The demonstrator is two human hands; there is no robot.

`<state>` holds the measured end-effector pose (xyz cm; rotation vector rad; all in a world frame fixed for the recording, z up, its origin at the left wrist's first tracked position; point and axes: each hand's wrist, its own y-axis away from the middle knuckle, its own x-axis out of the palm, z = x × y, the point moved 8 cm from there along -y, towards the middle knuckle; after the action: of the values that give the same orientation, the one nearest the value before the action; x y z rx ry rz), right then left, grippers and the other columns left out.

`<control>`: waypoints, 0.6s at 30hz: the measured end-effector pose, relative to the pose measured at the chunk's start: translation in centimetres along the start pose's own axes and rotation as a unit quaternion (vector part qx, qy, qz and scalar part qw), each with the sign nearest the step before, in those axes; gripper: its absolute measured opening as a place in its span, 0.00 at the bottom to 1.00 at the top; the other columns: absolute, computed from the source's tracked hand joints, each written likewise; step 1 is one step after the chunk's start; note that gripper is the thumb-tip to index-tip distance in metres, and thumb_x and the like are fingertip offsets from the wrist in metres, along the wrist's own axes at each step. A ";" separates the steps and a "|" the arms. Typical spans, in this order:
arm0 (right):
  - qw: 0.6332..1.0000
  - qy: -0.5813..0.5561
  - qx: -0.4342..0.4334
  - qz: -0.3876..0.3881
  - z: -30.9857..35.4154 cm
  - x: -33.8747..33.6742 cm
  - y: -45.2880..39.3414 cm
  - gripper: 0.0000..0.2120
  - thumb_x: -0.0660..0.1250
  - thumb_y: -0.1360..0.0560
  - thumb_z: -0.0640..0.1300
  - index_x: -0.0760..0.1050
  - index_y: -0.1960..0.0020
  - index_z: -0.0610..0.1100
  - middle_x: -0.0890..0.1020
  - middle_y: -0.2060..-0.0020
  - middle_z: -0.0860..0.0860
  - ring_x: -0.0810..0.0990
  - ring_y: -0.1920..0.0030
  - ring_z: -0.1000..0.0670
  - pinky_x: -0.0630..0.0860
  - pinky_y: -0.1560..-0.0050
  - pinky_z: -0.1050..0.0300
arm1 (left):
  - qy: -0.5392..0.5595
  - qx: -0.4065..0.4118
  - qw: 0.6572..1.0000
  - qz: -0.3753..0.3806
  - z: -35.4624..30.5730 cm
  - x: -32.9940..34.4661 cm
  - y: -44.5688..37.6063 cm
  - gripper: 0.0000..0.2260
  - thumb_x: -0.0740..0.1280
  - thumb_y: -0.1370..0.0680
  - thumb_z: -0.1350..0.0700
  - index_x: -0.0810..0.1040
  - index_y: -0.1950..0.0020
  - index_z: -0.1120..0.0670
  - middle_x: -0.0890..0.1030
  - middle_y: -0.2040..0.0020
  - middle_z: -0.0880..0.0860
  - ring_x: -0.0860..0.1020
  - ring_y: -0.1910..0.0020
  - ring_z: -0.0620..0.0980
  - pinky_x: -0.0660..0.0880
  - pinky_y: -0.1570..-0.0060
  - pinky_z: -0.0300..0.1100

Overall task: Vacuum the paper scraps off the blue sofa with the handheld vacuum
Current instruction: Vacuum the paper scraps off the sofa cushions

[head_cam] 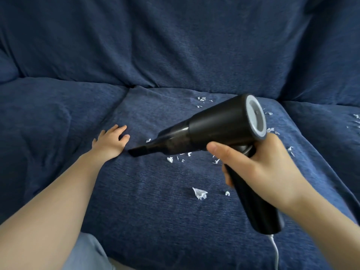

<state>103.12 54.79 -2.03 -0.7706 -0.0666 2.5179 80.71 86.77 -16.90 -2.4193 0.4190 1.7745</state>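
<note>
My right hand grips the handle of a black handheld vacuum. Its narrow nozzle points left and touches the blue sofa's middle seat cushion. My left hand lies flat on that cushion just left of the nozzle tip, fingers spread, holding nothing. White paper scraps lie scattered on the cushion: a larger one in front, several small ones under the vacuum body, several more near the backrest and some right of my hand.
The sofa backrest fills the upper view. A few more scraps lie on the right cushion. A white cord hangs from the vacuum's handle end. Light blue trousers show at the bottom left.
</note>
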 end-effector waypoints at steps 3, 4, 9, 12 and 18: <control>0.999 0.012 0.016 -0.046 -1.1 -1.9 -0.4 0.26 0.71 0.33 0.62 0.76 0.70 0.38 0.82 0.77 0.45 0.81 0.74 0.52 0.79 0.57 0.49 | -0.015 -0.003 1.000 0.004 -0.2 0.0 0.4 0.23 0.51 0.18 0.42 0.55 0.23 0.41 0.52 0.21 0.46 0.51 0.23 0.57 0.53 0.28 0.63; 0.998 0.009 0.023 -0.060 -1.6 -2.5 -0.4 0.26 0.71 0.32 0.62 0.77 0.71 0.38 0.82 0.77 0.45 0.80 0.75 0.53 0.80 0.56 0.48 | -0.020 -0.006 1.000 0.003 -0.3 0.1 0.6 0.23 0.51 0.18 0.42 0.55 0.23 0.42 0.52 0.21 0.46 0.51 0.23 0.57 0.53 0.28 0.63; 0.994 -0.010 0.041 -0.099 -3.5 -4.7 -0.5 0.25 0.72 0.31 0.60 0.76 0.72 0.39 0.81 0.77 0.46 0.81 0.76 0.53 0.80 0.55 0.46 | -0.032 -0.028 0.999 0.003 -0.9 0.4 1.6 0.24 0.49 0.18 0.42 0.52 0.22 0.41 0.50 0.21 0.46 0.49 0.23 0.59 0.50 0.27 0.62; 0.994 -0.029 0.041 -0.098 -4.0 -5.4 -0.4 0.24 0.72 0.31 0.59 0.77 0.71 0.39 0.82 0.76 0.45 0.82 0.75 0.50 0.81 0.55 0.44 | -0.034 -0.040 0.999 0.010 -1.5 0.7 2.3 0.24 0.49 0.18 0.41 0.51 0.22 0.40 0.48 0.21 0.46 0.47 0.23 0.59 0.47 0.27 0.62; 0.998 -0.044 0.023 -0.035 -3.7 -6.0 0.1 0.24 0.73 0.31 0.59 0.77 0.71 0.38 0.82 0.76 0.43 0.82 0.75 0.48 0.79 0.59 0.48 | -0.057 -0.055 0.997 0.011 -3.1 1.4 3.9 0.24 0.47 0.19 0.40 0.49 0.23 0.38 0.46 0.21 0.45 0.44 0.23 0.61 0.44 0.27 0.62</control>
<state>109.27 51.48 -2.06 -0.6274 -0.0641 2.4772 82.80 82.03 -17.02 -2.3777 0.3461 1.9827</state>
